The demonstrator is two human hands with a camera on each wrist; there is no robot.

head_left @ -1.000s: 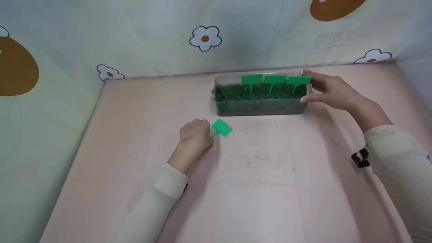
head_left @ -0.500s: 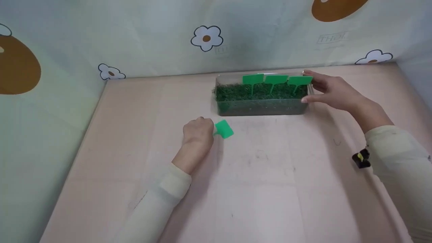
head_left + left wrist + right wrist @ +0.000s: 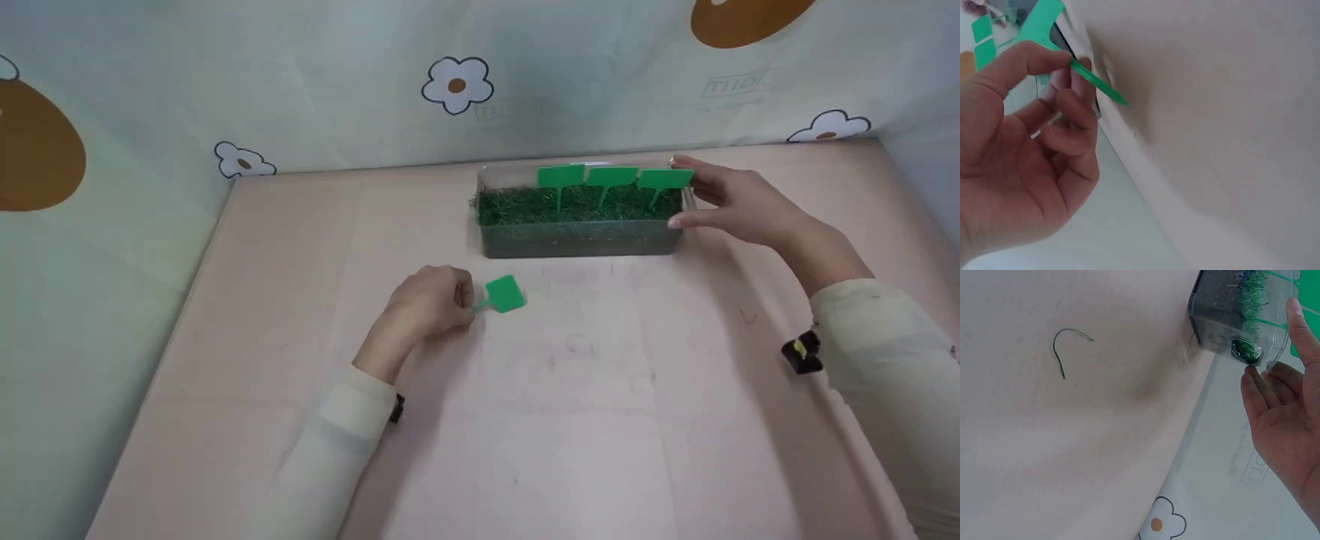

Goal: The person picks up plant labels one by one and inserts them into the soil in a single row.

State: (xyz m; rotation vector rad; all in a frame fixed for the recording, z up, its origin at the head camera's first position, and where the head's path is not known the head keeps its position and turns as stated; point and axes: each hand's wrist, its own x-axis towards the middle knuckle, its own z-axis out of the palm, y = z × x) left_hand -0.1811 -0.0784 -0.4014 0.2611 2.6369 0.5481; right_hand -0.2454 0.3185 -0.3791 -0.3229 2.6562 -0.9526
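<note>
In the head view, my left hand (image 3: 431,304) pinches the stem of a green plastic plant label (image 3: 505,293) over the table, left of centre. The left wrist view shows the label's pointed stem (image 3: 1100,85) between thumb and fingers, its tip angled down toward the table. A clear planter box (image 3: 581,241) filled with dark soil and green grass (image 3: 517,204) stands at the back. Three green labels, the rightmost one (image 3: 665,179) near the box's end, stand upright in the grass. My right hand (image 3: 750,206) holds the box's right end, thumb in front, fingers behind.
The pale pink table (image 3: 570,420) ends at a cloth wall (image 3: 337,82) with printed flowers, close behind the box. A thin, curved dark green strand (image 3: 1057,351) lies on the table near the right arm.
My left hand has turned, and its fingers have shifted along the label's stem. The label's flat head now sits slightly further right and lower. My right hand and the box have stayed put.
</note>
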